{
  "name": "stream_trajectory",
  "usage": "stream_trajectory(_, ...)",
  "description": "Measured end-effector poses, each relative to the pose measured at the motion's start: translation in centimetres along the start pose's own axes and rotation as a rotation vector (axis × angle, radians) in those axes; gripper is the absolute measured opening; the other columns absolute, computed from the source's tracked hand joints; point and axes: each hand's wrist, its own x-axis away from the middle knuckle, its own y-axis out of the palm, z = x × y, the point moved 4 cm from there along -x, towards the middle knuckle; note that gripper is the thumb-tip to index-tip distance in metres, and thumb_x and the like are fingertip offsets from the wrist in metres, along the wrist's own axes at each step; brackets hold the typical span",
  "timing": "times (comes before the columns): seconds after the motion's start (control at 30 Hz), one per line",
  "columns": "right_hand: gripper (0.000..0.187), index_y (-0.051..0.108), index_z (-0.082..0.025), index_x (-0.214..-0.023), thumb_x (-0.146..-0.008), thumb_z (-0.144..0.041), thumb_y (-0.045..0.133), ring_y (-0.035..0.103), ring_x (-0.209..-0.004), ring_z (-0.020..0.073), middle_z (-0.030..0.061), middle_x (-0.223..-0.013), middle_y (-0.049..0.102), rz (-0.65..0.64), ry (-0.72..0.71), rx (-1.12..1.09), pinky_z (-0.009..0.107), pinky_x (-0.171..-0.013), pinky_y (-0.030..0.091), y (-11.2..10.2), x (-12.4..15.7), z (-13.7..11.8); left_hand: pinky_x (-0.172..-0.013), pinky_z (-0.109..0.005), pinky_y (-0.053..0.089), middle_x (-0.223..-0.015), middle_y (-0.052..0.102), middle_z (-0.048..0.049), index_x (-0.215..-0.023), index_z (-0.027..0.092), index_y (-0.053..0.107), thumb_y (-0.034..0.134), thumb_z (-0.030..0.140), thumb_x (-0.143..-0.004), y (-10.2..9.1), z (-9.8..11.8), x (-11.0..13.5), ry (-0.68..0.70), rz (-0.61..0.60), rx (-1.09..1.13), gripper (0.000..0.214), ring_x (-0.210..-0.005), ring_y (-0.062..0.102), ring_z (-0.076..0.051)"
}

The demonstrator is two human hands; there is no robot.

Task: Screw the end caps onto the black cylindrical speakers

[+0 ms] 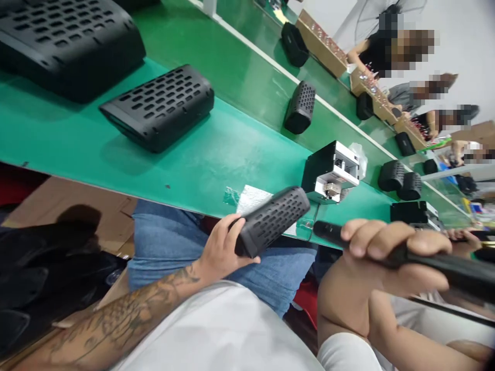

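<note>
My left hand is closed around one end of a black housing with slotted holes. The housing is tilted over my lap at the table's front edge, and its far end overlaps a white sheet taped there. To the right, my right hand wraps round a long black electric screwdriver, slightly blurred. One rounded end of the tool points left towards the housing, apart from it; the other runs towards the right edge of the view.
On the green table lie another slotted housing and a larger-looking one. A screw feeder stands beyond my hands. More housings sit along the belt. People work across it beside cardboard trays; another person's arm is close at right.
</note>
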Motion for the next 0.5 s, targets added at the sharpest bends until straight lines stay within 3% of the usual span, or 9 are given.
stream_trajectory(0.07,0.036,0.076,-0.038,-0.094,-0.085,-0.065,0.098,0.055,-0.043,0.0156,-0.0094,-0.060,0.061,0.162,-0.211,0.065,0.038,-0.054,0.059,-0.9,-2.2,0.1,-0.109,-0.069,0.076,-0.156,0.066,-0.0313,-0.193,0.017,0.025,0.077,0.081,-0.103,0.4,1.7,2.2,-0.089,-0.021,-0.023,0.122,-0.139,0.077,-0.054)
stream_trajectory(0.1,0.029,0.076,-0.034,-0.094,-0.091,-0.055,0.097,0.059,-0.047,0.0149,-0.0084,-0.062,0.064,0.227,-0.274,0.123,0.036,-0.057,0.061,-1.3,-3.5,0.7,-0.107,-0.068,0.077,-0.157,0.067,-0.0310,-0.194,0.019,0.024,0.073,0.077,-0.106,0.6,2.6,3.1,-0.099,-0.055,-0.007,0.117,-0.138,0.078,-0.054)
stream_trajectory(0.2,0.032,0.070,-0.030,-0.090,-0.097,-0.051,0.093,0.064,-0.050,0.0132,-0.0090,-0.061,0.065,0.335,-0.309,0.218,0.031,-0.057,0.060,-3.1,-7.6,3.8,-0.089,-0.061,0.082,-0.155,0.073,-0.0249,-0.196,0.029,0.027,0.066,0.047,-0.110,1.5,4.5,4.7,-0.012,-0.137,0.123,0.096,-0.126,0.085,-0.046)
stream_trajectory(0.27,0.039,0.068,-0.028,-0.091,-0.096,-0.057,0.093,0.064,-0.048,0.0123,-0.0088,-0.059,0.066,0.376,-0.315,0.237,0.028,-0.054,0.057,-4.4,-9.4,6.0,-0.079,-0.054,0.082,-0.148,0.080,-0.0208,-0.195,0.031,0.030,0.065,0.029,-0.107,1.7,5.2,4.3,0.072,-0.128,0.206,0.095,-0.116,0.087,-0.039)
stream_trajectory(0.33,0.044,0.067,-0.026,-0.090,-0.095,-0.061,0.094,0.063,-0.045,0.0121,-0.0088,-0.057,0.066,0.390,-0.314,0.249,0.027,-0.051,0.056,-5.5,-10.2,7.9,-0.079,-0.048,0.080,-0.135,0.085,-0.0160,-0.192,0.030,0.038,0.066,0.018,-0.104,1.4,5.4,2.4,0.175,-0.068,0.218,0.094,-0.110,0.088,-0.035)
stream_trajectory(0.4,0.048,0.064,-0.026,-0.088,-0.095,-0.064,0.092,0.061,-0.043,0.0126,-0.0097,-0.055,0.063,0.374,-0.314,0.268,0.028,-0.049,0.055,-6.1,-10.4,9.2,-0.095,-0.046,0.079,-0.130,0.087,-0.0103,-0.183,0.033,0.054,0.066,0.011,-0.102,0.9,5.5,-1.0,0.340,-0.072,0.171,0.086,-0.114,0.087,-0.033)
stream_trajectory(0.43,0.049,0.063,-0.026,-0.088,-0.096,-0.067,0.089,0.060,-0.041,0.0132,-0.0103,-0.054,0.062,0.360,-0.313,0.279,0.029,-0.047,0.054,-6.3,-10.3,9.7,-0.109,-0.047,0.075,-0.135,0.087,-0.0080,-0.177,0.035,0.062,0.066,0.008,-0.100,0.8,5.5,-3.1,0.440,-0.135,0.142,0.082,-0.122,0.086,-0.032)
stream_trajectory(0.5,0.050,0.062,-0.027,-0.089,-0.098,-0.071,0.085,0.060,-0.041,0.0147,-0.0110,-0.055,0.059,0.336,-0.305,0.291,0.031,-0.047,0.056,-6.6,-10.1,10.2,-0.138,-0.056,0.056,-0.167,0.075,-0.0087,-0.169,0.033,0.067,0.069,0.004,-0.096,1.3,5.3,-7.6,0.600,-0.404,0.103,0.079,-0.152,0.074,-0.034)
